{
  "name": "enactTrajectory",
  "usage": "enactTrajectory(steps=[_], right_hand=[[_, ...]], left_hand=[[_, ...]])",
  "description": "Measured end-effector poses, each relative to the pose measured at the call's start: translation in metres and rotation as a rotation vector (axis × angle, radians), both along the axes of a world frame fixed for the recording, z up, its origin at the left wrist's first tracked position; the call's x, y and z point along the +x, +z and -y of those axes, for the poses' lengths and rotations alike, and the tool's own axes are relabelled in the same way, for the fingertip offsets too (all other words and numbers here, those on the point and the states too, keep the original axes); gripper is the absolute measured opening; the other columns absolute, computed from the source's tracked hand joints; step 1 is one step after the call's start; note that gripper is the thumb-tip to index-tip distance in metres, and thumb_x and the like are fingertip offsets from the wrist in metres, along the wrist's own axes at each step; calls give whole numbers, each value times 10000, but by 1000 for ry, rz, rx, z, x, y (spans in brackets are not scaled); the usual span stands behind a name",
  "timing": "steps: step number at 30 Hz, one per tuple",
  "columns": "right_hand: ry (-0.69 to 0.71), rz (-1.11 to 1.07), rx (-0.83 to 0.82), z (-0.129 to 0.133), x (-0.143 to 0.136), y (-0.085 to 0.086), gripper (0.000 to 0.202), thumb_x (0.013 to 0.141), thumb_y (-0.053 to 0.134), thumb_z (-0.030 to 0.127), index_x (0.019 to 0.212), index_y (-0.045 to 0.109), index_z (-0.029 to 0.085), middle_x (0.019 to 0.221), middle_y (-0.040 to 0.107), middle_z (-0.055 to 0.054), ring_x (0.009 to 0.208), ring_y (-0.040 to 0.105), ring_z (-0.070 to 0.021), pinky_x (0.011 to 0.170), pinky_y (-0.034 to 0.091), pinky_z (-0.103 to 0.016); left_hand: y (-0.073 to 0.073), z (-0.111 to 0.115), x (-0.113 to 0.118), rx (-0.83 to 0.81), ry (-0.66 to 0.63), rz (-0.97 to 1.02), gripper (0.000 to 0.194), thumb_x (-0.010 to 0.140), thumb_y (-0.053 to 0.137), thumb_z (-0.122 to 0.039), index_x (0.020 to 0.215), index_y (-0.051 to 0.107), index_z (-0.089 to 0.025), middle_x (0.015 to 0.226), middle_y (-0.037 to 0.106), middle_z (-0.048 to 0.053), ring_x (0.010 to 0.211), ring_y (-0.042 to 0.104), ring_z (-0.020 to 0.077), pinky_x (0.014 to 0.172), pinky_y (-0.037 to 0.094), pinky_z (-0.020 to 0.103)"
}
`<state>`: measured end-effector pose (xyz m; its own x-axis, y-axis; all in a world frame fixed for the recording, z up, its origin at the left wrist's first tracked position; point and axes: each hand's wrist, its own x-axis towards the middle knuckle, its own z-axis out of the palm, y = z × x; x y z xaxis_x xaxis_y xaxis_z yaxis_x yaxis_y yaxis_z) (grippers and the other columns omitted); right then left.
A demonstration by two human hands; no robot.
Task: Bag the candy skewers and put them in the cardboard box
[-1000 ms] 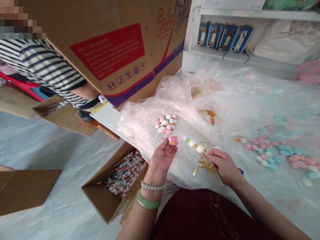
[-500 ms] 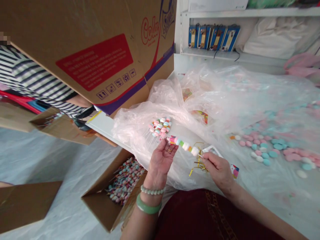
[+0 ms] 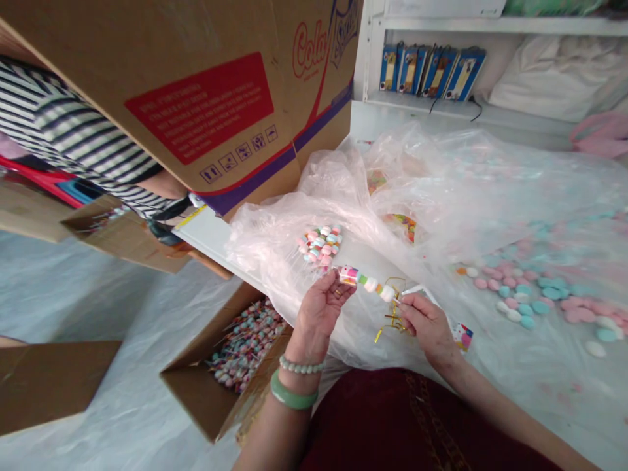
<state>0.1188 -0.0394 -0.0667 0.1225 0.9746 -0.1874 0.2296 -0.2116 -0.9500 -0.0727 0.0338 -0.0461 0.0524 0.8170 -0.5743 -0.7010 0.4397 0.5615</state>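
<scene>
My left hand (image 3: 324,301) pinches a small printed plastic bag (image 3: 348,275) at its closed end, the other fingers loosely curled beneath it. Out of the bag's mouth runs a marshmallow skewer (image 3: 371,285) with green, white and orange pieces; its far end is inside the bag. My right hand (image 3: 426,322) is closed on the skewer's stick, just past the last white piece. Gold twist ties (image 3: 394,319) lie on the plastic sheet next to my right fingers. Beyond my left hand rests a bunch of other marshmallow skewers (image 3: 321,244).
Loose marshmallows (image 3: 524,294) lie under clear plastic (image 3: 471,183) at right. A big cardboard carton (image 3: 196,78) stands at back left. Below the table edge, an open box (image 3: 196,392) holds many skewers. A person in a striped sleeve (image 3: 83,131) is behind the carton.
The skewer has slid farther into the printed bag; the pink and blue pieces that showed before are now covered. The view has shifted slightly, both hands staying close together.
</scene>
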Motion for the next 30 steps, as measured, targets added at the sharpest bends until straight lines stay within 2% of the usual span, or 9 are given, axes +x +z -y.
enactTrajectory(steps=[2, 4, 8, 10, 14, 17, 23, 27, 30], right_hand=[[23, -9, -24, -2, 1, -1, 207, 846, 491, 335, 692, 529, 201, 528, 462, 45, 476, 418, -107, 468, 320, -237], [85, 70, -12, -2, 1, -3, 192, 840, 495, 324, 702, 551, 203, 541, 477, 42, 501, 433, -113, 499, 332, -242], [186, 253, 73, -1, 0, -7, 181, 848, 481, 310, 728, 579, 215, 572, 505, 34, 564, 482, -131, 567, 354, -255], [221, 303, 107, 0, -1, -10, 177, 856, 475, 308, 756, 590, 218, 607, 532, 27, 600, 506, -137, 594, 360, -257], [224, 336, 102, 0, 0, -13, 184, 863, 470, 314, 761, 589, 218, 624, 554, 23, 621, 525, -141, 612, 365, -255], [216, 334, 71, -1, 0, -12, 189, 857, 467, 316, 741, 581, 219, 583, 543, 31, 583, 516, -137, 596, 367, -251], [204, 222, 22, -3, -7, -4, 227, 849, 457, 289, 652, 537, 210, 545, 526, 38, 560, 495, -122, 591, 371, -241], [244, -4, -90, -3, -14, 0, 215, 840, 466, 308, 665, 532, 203, 529, 484, 47, 486, 420, -99, 495, 330, -225], [230, -161, -165, -2, -17, 0, 184, 824, 485, 328, 712, 550, 197, 521, 463, 54, 454, 368, -86, 442, 280, -216]], left_hand=[[-3, 2, -1, -20, -11, -1, 118, 817, 570, -141, 732, 647, -114, 679, 694, 68, 616, 657, 166, 751, 549, 368], [-5, 4, -1, 19, -34, -36, 97, 806, 586, -154, 769, 662, -105, 724, 707, 83, 643, 666, 173, 748, 544, 351], [-6, 6, 0, 129, -60, -92, 114, 758, 660, -200, 807, 684, -100, 770, 714, 87, 680, 666, 169, 736, 537, 313], [-4, 6, 0, 115, -64, -75, 134, 766, 660, -231, 801, 685, -104, 780, 714, 88, 692, 666, 175, 730, 542, 326], [-3, 3, -3, 8, -103, -60, 234, 827, 600, -315, 823, 686, -97, 710, 694, 94, 666, 667, 200, 686, 553, 359], [-6, 3, -2, 42, -96, -98, 205, 803, 637, -297, 837, 689, -102, 718, 692, 80, 653, 657, 183, 670, 551, 342], [-14, 13, 18, 162, -35, -99, 244, 683, 761, -335, 766, 679, -121, 751, 693, 49, 672, 641, 150, 682, 524, 289], [-20, 17, 30, 157, -132, -46, 257, 720, 730, -362, 779, 676, -117, 752, 689, 59, 677, 643, 157, 698, 519, 294], [-20, 14, 25, 78, -213, 28, 194, 748, 707, -293, 835, 674, -122, 796, 692, 66, 696, 648, 160, 712, 526, 305]])
